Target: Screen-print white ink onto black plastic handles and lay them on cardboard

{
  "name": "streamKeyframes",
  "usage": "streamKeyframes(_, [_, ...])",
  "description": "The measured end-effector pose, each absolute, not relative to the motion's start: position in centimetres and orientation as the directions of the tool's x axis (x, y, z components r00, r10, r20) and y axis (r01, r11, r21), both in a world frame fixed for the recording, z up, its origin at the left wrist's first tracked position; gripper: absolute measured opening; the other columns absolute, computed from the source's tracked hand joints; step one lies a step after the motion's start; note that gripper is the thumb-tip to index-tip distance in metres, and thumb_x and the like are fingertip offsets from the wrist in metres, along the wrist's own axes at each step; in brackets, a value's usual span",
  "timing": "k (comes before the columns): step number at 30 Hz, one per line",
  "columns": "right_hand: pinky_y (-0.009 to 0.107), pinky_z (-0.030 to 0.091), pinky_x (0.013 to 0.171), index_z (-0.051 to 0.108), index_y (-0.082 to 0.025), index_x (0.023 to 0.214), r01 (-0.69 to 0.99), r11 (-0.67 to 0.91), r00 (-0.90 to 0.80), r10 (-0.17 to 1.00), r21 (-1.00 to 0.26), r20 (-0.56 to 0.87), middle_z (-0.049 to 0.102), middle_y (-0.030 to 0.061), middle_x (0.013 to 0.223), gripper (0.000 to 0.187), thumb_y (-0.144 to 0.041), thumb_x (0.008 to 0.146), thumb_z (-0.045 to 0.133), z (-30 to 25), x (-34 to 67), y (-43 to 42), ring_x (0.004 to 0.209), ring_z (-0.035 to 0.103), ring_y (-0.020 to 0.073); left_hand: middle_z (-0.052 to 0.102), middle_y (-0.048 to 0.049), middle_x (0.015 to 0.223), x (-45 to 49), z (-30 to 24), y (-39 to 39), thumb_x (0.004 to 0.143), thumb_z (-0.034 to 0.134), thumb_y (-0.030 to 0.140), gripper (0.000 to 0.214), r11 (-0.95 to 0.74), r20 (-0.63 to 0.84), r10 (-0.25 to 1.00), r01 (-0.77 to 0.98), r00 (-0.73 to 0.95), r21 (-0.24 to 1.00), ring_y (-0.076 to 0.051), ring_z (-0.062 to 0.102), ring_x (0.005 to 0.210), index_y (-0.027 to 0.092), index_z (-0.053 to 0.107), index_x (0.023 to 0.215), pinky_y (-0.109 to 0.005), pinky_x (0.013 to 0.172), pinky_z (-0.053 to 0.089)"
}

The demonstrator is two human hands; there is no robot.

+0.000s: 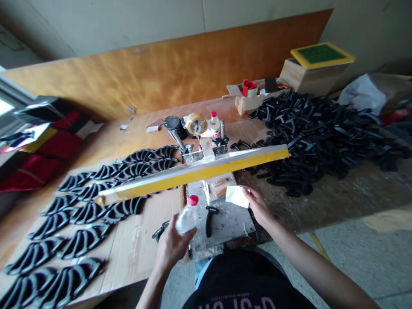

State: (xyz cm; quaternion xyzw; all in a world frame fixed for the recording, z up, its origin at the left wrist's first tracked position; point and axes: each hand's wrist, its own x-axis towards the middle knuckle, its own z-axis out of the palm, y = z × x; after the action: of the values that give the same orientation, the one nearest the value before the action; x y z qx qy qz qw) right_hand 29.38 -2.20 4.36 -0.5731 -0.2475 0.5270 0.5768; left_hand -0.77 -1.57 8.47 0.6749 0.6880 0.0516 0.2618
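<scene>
My left hand (174, 244) is wrapped round a clear plastic bottle (187, 218) with a red cap, tilted a little to the right and blurred. Between the fingers of my right hand (257, 206) is a white cloth or paper piece (237, 196); which of the two I cannot tell. A curved black handle-like part (209, 221) lies on the grey metal plate (231, 225) between my hands. Just left of my left hand, another dark part (160, 231) rests on the cardboard.
A long yellow-edged bar (199, 172) spans the bench above the plate. Rows of black curved parts (86, 240) cover the cardboard at left. A large heap of black parts (309, 137) is at right. Behind the bar stand a second red-capped bottle (215, 125) and a tape roll (197, 124).
</scene>
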Motion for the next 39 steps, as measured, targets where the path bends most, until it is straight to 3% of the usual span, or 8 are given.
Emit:
streamKeyframes(7, [0.028,0.048,0.069,0.069,-0.019,0.109,-0.271,-0.265,0.183,0.930,-0.925,-0.320,0.072,0.0067,0.099,0.057,-0.066,0.077,0.060,4.4,28.7,-3.3,0.085,0.065,0.0215,0.071,-0.0101,0.099,6.3,9.3,-1.4,0.077,0.062,0.043,0.051,-0.291,-0.370,0.870,0.945,0.325,0.146,-0.027,0.067,0.095,0.022,0.051,0.122,-0.032,0.077,0.047])
streamKeyframes(17, [0.029,0.049,0.078,0.069,-0.019,0.110,-0.300,-0.242,0.199,0.930,-0.923,-0.309,0.073,0.0068,0.105,0.056,-0.065,0.080,0.057,4.4,29.2,-3.7,0.093,0.066,0.0227,0.069,-0.0108,0.096,8.6,11.3,-0.3,0.080,0.057,0.036,0.038,-0.436,-0.393,0.813,0.896,0.431,0.082,-0.029,0.065,0.096,0.020,0.054,0.114,-0.035,0.077,0.047])
streamKeyframes(23, [0.031,0.051,0.071,0.071,-0.018,0.104,-0.374,-0.272,0.194,0.912,-0.887,-0.362,0.074,0.0064,0.094,0.057,-0.065,0.074,0.064,4.5,29.0,-3.3,0.089,0.067,0.0250,0.070,-0.0089,0.097,7.3,10.6,-0.1,0.078,0.060,0.038,0.044,-0.365,-0.403,0.835,0.925,0.375,0.105,-0.027,0.066,0.095,0.022,0.053,0.117,-0.033,0.077,0.047])
streamKeyframes(26, [0.033,0.053,0.076,0.071,-0.019,0.102,-0.485,-0.274,0.141,0.913,-0.830,-0.383,0.074,0.0064,0.097,0.052,-0.062,0.073,0.067,4.7,28.6,-2.6,0.093,0.068,0.0255,0.070,-0.0078,0.098,6.5,10.7,0.4,0.075,0.065,0.042,0.049,-0.280,-0.394,0.856,0.941,0.335,0.193,-0.027,0.066,0.096,0.023,0.053,0.118,-0.033,0.081,0.047])
streamKeyframes(29, [0.036,0.053,0.082,0.072,-0.019,0.097,-0.584,-0.292,0.078,0.909,-0.757,-0.410,0.074,0.0076,0.095,0.048,-0.061,0.075,0.066,4.9,28.3,-1.9,0.094,0.068,0.0259,0.070,-0.0068,0.100,4.9,10.7,0.4,0.069,0.071,0.044,0.060,-0.128,-0.395,0.852,0.868,0.344,0.480,-0.026,0.065,0.095,0.022,0.052,0.122,-0.033,0.083,0.047])
streamKeyframes(33, [0.039,0.054,0.081,0.072,-0.019,0.093,-0.630,-0.325,0.051,0.889,-0.706,-0.455,0.074,0.0092,0.094,0.044,-0.058,0.075,0.068,4.9,28.4,-1.3,0.094,0.069,0.0282,0.069,-0.0085,0.108,1.5,9.7,0.3,0.069,0.070,0.042,0.063,0.190,-0.369,0.857,0.445,0.359,0.875,-0.023,0.065,0.092,0.017,0.052,0.124,-0.032,0.081,0.051])
streamKeyframes(36, [0.040,0.055,0.079,0.072,-0.019,0.091,-0.610,-0.343,0.074,0.873,-0.714,-0.482,0.075,0.0087,0.091,0.039,-0.050,0.066,0.077,4.7,28.4,-1.5,0.089,0.070,0.0287,0.068,-0.0115,0.111,-1.2,8.8,1.4,0.073,0.063,0.044,0.055,0.266,-0.330,0.920,0.284,0.209,0.921,-0.025,0.065,0.095,0.014,0.056,0.119,-0.036,0.084,0.053])
streamKeyframes(39, [0.043,0.055,0.077,0.073,-0.019,0.089,-0.563,-0.369,0.106,0.855,-0.740,-0.508,0.075,0.0096,0.086,0.040,-0.046,0.061,0.081,4.4,28.2,-1.9,0.083,0.070,0.0301,0.070,-0.0117,0.105,-3.3,8.7,4.6,0.079,0.055,0.048,0.049,0.238,-0.264,0.965,0.474,-0.014,0.848,-0.028,0.064,0.100,0.014,0.059,0.114,-0.041,0.086,0.053])
